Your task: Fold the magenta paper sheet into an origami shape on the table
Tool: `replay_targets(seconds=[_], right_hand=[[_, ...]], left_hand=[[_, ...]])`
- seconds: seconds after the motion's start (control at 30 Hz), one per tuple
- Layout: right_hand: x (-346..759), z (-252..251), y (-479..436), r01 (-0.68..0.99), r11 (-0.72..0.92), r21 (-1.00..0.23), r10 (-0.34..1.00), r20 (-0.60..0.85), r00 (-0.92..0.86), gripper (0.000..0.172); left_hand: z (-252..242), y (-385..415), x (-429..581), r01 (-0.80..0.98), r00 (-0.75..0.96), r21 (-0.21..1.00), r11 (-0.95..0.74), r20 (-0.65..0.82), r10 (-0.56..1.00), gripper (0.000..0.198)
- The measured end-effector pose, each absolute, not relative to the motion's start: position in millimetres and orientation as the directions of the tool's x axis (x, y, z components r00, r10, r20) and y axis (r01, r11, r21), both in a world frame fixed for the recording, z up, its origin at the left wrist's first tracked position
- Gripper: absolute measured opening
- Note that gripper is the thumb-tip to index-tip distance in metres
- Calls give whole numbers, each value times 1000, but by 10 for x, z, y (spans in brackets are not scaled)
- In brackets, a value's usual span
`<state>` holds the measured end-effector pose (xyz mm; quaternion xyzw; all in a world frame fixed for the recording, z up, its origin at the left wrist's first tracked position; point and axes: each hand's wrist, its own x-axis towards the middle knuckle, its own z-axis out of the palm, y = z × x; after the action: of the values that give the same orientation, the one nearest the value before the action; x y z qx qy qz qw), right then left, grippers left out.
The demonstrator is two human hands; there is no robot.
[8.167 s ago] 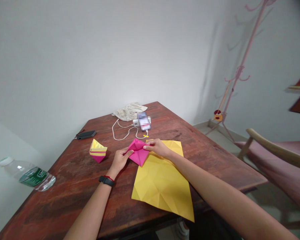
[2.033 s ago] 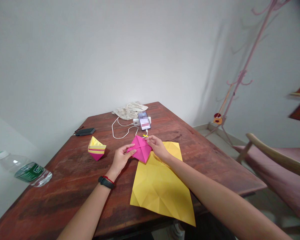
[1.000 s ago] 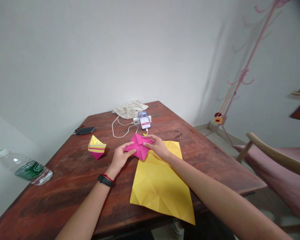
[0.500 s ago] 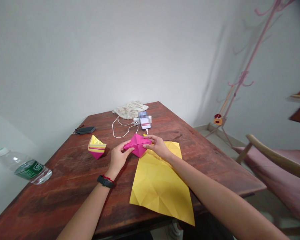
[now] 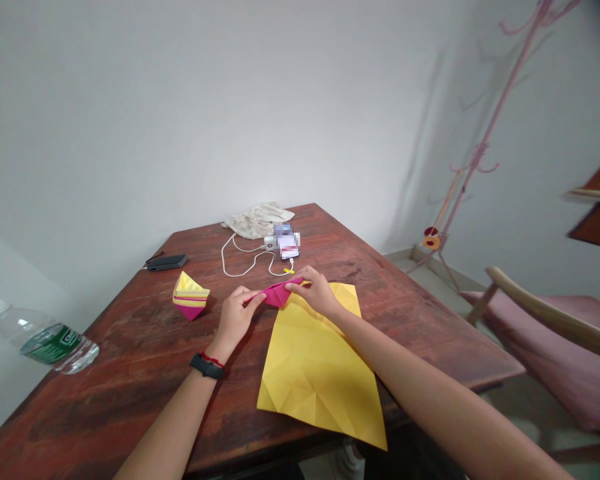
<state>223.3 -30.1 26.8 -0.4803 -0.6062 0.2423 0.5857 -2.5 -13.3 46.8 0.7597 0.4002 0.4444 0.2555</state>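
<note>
A pink folded paper (image 5: 279, 294) is held up between both hands over the table. My left hand (image 5: 238, 311) pinches its left end with thumb and fingers. At the right end, my right hand (image 5: 316, 291) grips it the same way. The paper looks folded to a narrow shape with its point facing down. Beneath my right hand and forearm lies a creased yellow sheet (image 5: 320, 367), reaching the table's front edge. To the left stands a stack of folded yellow and pink paper (image 5: 191, 297).
On the wooden table (image 5: 125, 400) are a water bottle (image 5: 50, 341) at the left, a dark power bank (image 5: 167, 262), a phone (image 5: 289, 246) with white cables (image 5: 223, 257), and a pale cloth (image 5: 257, 220). A chair (image 5: 545, 313) and pink rack (image 5: 500, 113) are at the right.
The pink paper has gone from an opened diamond to a narrower, folded shape between my hands. Both hands keep their grip. The view has shifted slightly.
</note>
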Motion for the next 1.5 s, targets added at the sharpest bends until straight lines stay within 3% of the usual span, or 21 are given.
replay_targets(seconds=[0.17,0.37,0.67,0.83,1.0,1.2,1.37,1.5], right_hand=[[2198,292,-332,183,449,-875,886,462,37,28],[2136,295,-398,94,361,-928,932,353,-85,33],[2034,315,-486,-79,199,-977,960,210,-184,42],[2023,314,-523,-141,142,-980,974,163,-155,50],[2008,257,-515,-168,166,-972,970,192,-150,49],[2018,229,-505,-39,293,-955,953,295,-70,61],[2063,243,-464,236,370,-899,929,365,-64,21],[2084,217,-422,338,402,-851,909,415,-35,24]], left_hand=[[478,-209,53,355,345,728,-587,481,806,20],[488,-326,115,291,495,812,-505,324,806,20],[358,-258,166,-10,474,974,-225,203,857,28],[252,-169,158,-170,390,985,-22,88,917,35],[193,-158,152,-183,401,971,156,-71,913,42],[206,-181,158,-86,521,992,96,-38,853,46],[230,-136,121,12,463,999,40,-41,885,57],[336,-158,92,103,422,983,-151,95,902,65]])
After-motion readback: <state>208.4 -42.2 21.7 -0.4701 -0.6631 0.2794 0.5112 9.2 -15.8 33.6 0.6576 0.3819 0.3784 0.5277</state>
